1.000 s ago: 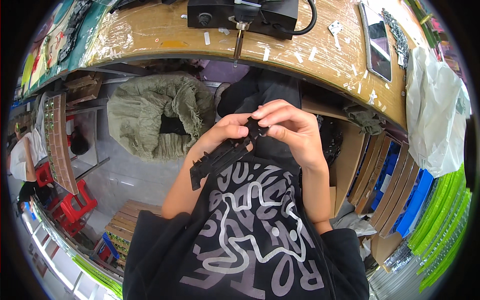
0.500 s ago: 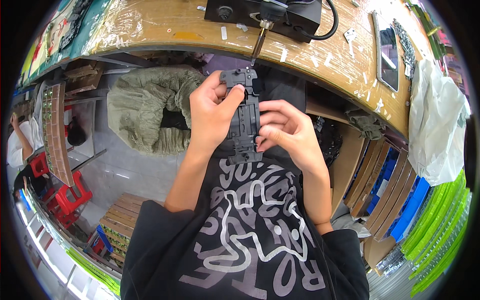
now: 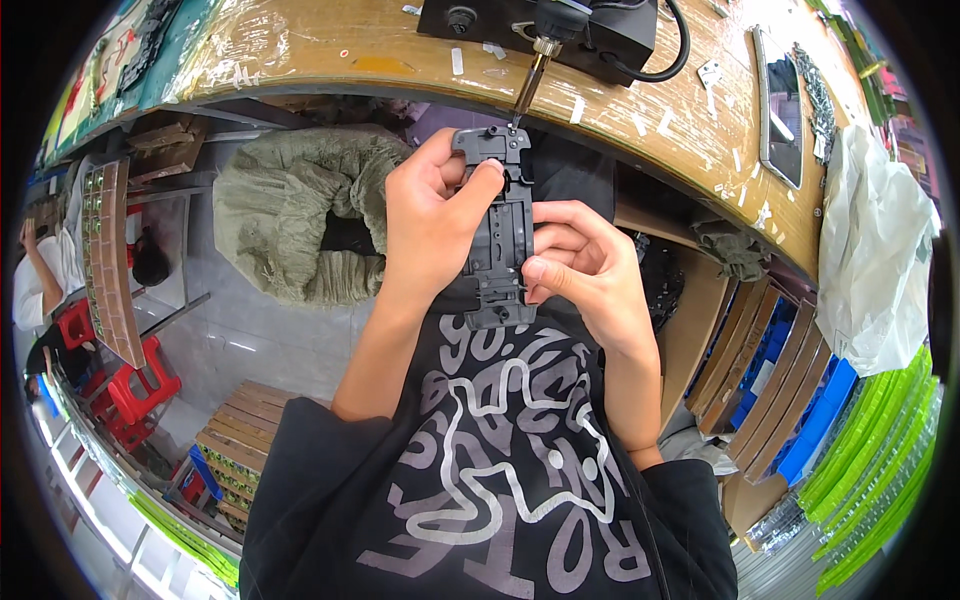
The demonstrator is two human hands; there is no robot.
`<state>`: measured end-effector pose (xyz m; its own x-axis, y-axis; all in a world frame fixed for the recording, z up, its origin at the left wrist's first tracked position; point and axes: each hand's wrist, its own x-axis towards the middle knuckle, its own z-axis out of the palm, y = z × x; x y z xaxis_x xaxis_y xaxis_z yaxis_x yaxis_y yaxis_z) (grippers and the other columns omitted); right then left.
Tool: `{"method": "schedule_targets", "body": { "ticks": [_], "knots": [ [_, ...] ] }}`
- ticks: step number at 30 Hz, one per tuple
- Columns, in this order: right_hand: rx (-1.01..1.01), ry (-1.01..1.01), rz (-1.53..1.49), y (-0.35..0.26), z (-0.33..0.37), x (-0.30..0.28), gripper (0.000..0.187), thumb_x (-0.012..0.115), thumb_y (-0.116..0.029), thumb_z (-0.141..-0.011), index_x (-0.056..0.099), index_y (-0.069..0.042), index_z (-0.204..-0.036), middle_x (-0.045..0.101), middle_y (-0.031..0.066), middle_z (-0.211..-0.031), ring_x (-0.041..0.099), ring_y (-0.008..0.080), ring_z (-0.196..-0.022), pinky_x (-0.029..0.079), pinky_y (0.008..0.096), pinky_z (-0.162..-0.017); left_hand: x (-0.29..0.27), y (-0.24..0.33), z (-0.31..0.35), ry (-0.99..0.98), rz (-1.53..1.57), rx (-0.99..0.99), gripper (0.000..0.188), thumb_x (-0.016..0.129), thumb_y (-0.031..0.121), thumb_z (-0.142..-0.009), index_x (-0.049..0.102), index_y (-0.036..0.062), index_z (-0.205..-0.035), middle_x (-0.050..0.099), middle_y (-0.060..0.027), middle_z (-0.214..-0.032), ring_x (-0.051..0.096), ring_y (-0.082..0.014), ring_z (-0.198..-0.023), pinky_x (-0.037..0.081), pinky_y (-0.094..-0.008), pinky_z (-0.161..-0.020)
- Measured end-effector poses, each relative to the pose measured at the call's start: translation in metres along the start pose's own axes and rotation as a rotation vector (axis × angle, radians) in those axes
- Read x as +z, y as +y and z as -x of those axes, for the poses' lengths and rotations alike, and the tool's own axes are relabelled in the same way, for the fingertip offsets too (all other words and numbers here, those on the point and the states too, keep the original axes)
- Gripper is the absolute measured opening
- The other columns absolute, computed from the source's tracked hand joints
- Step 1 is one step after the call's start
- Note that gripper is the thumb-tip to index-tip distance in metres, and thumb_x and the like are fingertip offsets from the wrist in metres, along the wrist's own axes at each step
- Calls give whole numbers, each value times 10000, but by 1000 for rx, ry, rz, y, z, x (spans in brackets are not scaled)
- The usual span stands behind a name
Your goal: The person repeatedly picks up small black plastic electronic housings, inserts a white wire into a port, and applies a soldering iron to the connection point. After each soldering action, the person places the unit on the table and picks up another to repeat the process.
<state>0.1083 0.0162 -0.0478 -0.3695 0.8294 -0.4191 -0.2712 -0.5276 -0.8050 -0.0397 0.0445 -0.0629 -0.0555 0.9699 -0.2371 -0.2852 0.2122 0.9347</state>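
Note:
A long black plastic housing (image 3: pixel 500 235) with ribs, slots and small holes is held upright in front of my chest. My left hand (image 3: pixel 437 215) is closed around its left side, the thumb pressed on its upper face. At the lower right edge, my right hand (image 3: pixel 585 265) has its fingers curled and its thumb against the part. Above, a hot-tip tool (image 3: pixel 537 75) like a soldering iron points down, with a copper-coloured shaft. Its tip meets or nearly meets the housing's top end by a small shiny spot; actual contact is hard to tell.
A black box (image 3: pixel 600 38) with a cable stands behind the tool on the wooden bench (image 3: pixel 330 70), among white scraps. A phone (image 3: pixel 778 110) lies right, beside a white plastic bag (image 3: pixel 870 250). Trays (image 3: pixel 760 380) are stacked below; a grey-green cloth-covered ring (image 3: pixel 290 220) is left.
Both hands have shifted slightly right and up with the housing, bringing its top end closer to the tool's tip. My grip looks the same. The bench view has shifted slightly too.

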Motion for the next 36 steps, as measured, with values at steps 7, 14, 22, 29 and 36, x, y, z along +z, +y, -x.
{"method": "schedule_targets", "body": {
  "ticks": [7,14,22,29,36],
  "knots": [
    [-14,22,3,1,0,1,370,610,7,-728,474,56,-1069,578,85,-788,563,105,-629,483,210,-530,2,1,0,38,-39,15,59,518,4,-763,528,-15,-818,550,1,-622,430,0,-533,331,-165,-448],
    [-29,18,15,3,-2,0,369,603,0,-737,474,57,-1078,575,79,-786,561,104,-635,479,212,-535,1,2,-2,42,-97,38,32,524,2,-753,522,-13,-780,545,6,-602,419,5,-517,317,-161,-434],
    [-70,26,21,1,-4,0,335,603,-10,-754,483,46,-1062,584,88,-776,569,115,-621,473,214,-540,4,6,-5,56,-87,48,26,522,2,-748,519,-13,-769,545,7,-595,425,5,-515,324,-164,-425],
    [-39,20,1,2,-4,1,330,598,-6,-756,481,48,-1059,582,91,-781,570,120,-626,471,217,-543,-1,-2,-7,45,-102,41,34,526,9,-739,517,-13,-764,547,4,-590,419,3,-504,320,-170,-413],
    [-63,31,-9,0,-4,1,324,598,-7,-755,484,50,-1054,583,89,-775,569,116,-622,469,215,-541,2,2,-9,44,-111,44,33,528,20,-740,510,-6,-748,540,8,-575,407,6,-495,305,-167,-408]
  ]
}}
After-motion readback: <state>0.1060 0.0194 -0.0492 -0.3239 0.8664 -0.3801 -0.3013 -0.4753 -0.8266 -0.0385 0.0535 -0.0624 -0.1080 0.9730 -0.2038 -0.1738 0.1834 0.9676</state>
